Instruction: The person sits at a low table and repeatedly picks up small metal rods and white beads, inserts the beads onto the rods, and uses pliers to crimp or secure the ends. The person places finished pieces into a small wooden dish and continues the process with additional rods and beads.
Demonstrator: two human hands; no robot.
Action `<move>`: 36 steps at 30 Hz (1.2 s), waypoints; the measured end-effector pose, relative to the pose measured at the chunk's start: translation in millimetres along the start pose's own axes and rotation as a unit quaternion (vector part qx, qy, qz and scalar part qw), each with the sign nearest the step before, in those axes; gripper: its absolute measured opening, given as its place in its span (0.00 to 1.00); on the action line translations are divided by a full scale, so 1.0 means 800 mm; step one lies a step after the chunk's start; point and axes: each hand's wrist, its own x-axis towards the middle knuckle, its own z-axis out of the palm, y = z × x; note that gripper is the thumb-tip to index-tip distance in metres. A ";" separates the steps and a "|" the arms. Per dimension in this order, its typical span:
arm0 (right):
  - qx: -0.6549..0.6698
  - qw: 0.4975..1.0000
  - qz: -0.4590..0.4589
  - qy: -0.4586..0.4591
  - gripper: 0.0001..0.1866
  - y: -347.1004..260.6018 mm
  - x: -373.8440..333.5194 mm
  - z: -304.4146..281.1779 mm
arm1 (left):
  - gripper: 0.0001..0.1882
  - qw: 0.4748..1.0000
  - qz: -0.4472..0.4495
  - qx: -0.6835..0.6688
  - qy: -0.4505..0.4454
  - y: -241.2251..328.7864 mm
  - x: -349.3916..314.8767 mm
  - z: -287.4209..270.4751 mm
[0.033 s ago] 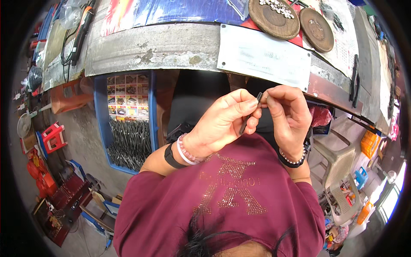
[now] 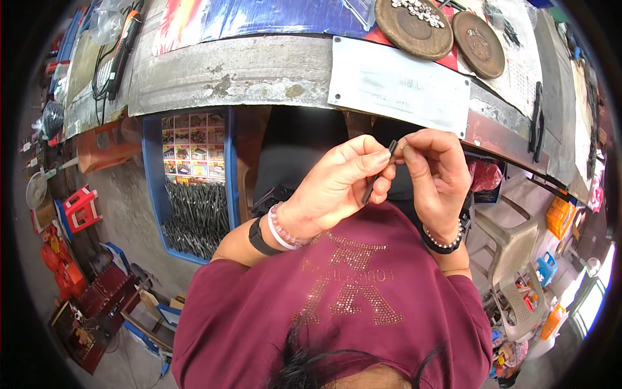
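Note:
My left hand (image 2: 343, 174) is closed round a thin black stick (image 2: 368, 192), which slants up between thumb and fingers. The stick's upper end pokes out beside the thumb tip. Just right of that end, my right hand (image 2: 437, 172) is closed in a pinch of thumb and forefinger. Whatever sits in the pinch is too small to name. Both hands are in front of my chest, short of the bench edge. Left of them a blue bin (image 2: 151, 175) holds a heap of similar black sticks (image 2: 194, 217).
On the bench (image 2: 246, 68), a round brown dish (image 2: 402, 42) carries small shiny pieces (image 2: 421, 11), beside a second brown dish (image 2: 478, 48). A white plate (image 2: 389, 87) lies along the bench edge. A beige chair (image 2: 512, 243) stands right, a red stool (image 2: 82, 207) left.

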 end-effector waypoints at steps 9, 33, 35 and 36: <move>-0.109 0.992 -0.060 0.014 0.09 0.009 0.000 0.000 | 0.06 1.000 -0.004 0.002 -0.002 0.000 0.000 -0.001; -0.214 0.967 -0.110 -0.080 0.13 -0.023 0.021 -0.013 | 0.05 0.975 0.110 0.189 0.029 -0.001 0.000 0.001; -0.181 0.978 -0.074 -0.073 0.13 -0.022 0.021 -0.015 | 0.05 0.980 0.104 0.167 0.007 0.000 -0.001 0.002; -0.114 0.991 -0.034 -0.068 0.13 -0.020 0.021 -0.015 | 0.05 0.983 0.103 0.153 -0.003 0.001 -0.001 0.003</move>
